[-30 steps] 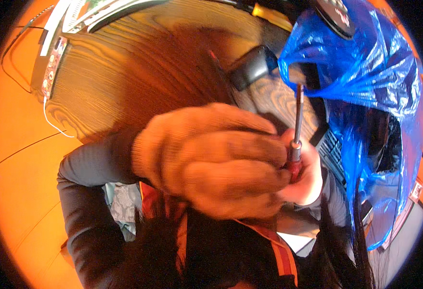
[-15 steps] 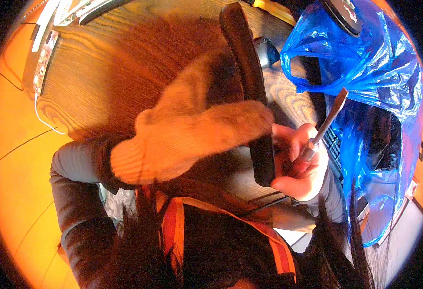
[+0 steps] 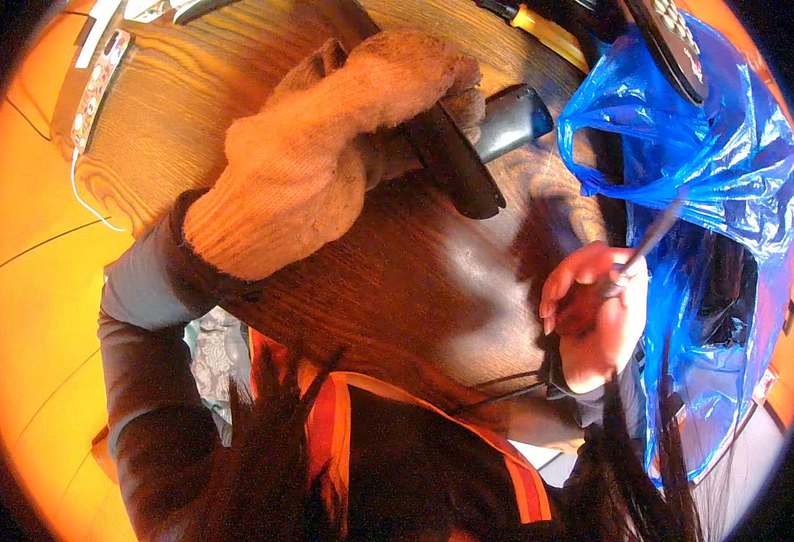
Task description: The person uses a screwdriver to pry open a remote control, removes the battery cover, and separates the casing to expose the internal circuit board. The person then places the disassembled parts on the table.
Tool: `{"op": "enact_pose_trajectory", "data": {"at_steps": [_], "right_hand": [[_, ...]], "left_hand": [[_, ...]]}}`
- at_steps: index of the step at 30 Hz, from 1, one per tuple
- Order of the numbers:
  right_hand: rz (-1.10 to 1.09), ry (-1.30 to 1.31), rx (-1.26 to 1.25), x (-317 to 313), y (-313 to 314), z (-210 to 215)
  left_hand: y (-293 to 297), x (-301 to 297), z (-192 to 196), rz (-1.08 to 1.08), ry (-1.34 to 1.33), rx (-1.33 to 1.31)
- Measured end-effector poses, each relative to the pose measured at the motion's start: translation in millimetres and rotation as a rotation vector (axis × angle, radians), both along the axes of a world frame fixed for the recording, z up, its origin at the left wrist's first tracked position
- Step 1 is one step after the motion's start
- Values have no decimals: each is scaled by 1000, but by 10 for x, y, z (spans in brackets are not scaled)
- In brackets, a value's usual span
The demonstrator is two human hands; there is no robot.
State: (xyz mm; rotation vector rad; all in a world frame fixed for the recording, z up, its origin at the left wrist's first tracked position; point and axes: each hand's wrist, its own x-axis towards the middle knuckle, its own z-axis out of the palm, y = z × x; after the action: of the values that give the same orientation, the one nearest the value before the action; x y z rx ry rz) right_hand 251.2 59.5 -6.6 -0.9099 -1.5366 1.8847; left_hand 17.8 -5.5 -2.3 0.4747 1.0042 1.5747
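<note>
1. The dark bar (image 3: 458,170) is in the upper middle of the frame, long axis slanting from the top edge down to the right; its lower end is free above the wooden surface (image 3: 397,280).
2. The left grip (image 3: 352,122), in a thick knitted glove, is wrapped around the bar's middle, so it is the nearer hand.
3. The right grip (image 3: 598,316), bare, is right of centre, apart from the bar and below and to the right of its free end. Its fingers are curled around the handle of a screwdriver (image 3: 654,233).
4. The screwdriver's shaft slants toward the upper right, so its tip points away from the bar, over the blue bag (image 3: 596,167).
5. Farther out, a glossy black object (image 3: 519,122) shows just beyond the glove, a yellow handle (image 3: 549,36) near the top edge, and a phone (image 3: 98,90) with a white cable (image 3: 91,203) at upper left.
6. The glove hides the bar's middle, and its upper end runs out of frame. The right hand is blurred, with most of the screwdriver's handle covered; the tip is hard to make out against the bag. What the glossy black object is, I cannot tell.
</note>
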Motion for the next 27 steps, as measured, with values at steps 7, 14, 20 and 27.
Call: {"op": "enact_pose_trajectory", "data": {"at_steps": [7,14,20,27], "right_hand": [[283,-232,653,10,34,143],[299,-313,816,-116,33,167],[386,-416,1197,-49,42,155],[427,-425,900,-63,-28,208]], "left_hand": [[-7,-3,8,-18,45,-6],[-32,-23,14,-8,118,-37],[1,24,45,-18,426,-17],[44,120,89,-18,307,-31]]}}
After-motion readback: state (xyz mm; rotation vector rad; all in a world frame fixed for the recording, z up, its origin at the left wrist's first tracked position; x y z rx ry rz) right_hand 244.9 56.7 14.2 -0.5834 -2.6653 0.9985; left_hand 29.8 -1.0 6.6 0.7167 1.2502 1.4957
